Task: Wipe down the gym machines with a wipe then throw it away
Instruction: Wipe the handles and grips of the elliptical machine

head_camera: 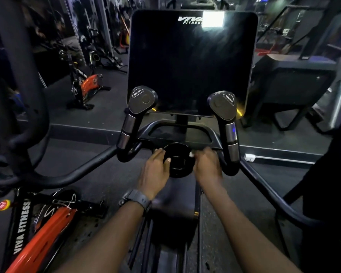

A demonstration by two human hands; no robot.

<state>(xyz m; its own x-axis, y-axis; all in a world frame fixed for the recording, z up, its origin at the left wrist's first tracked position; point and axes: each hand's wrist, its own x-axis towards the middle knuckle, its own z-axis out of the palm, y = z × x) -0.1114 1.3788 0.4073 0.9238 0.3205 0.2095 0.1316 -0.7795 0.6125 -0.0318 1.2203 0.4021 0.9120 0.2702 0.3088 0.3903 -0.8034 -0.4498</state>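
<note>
both hands sit at the cup holder point(177, 161), the round black well below the dark console screen point(191, 62) and between the two resistance handles point(135, 117). the left hand point(156, 170) rests against the left side of the cup holder's rim, its fingers fairly straight and close together, the thumb laid along the rim; it seems to steady the part rather than grip it. the right hand point(207, 164) is on the right side of the rim, fingers curled downward. a small white scrap point(191, 154) shows at its fingertips, right at the cup holder's edge; i judge this to be the wipe, pinched in that hand, though most of it is hidden under the fingers and i cannot tell its shape or how it is folded.

so the wipe lies just right of the cup holder, touching or almost touching its rim, and the right hand is plainly the nearer one. the rim runs as a ring, so the coming stroke likely follows the curve round from the right side toward the left hand, or dips into the well. the handles and the console screen rise beyond the cup holder, within reach for later passes. an orange exercise bike point(47, 223) stands well to the left of the cup holder, lower in view.
</note>
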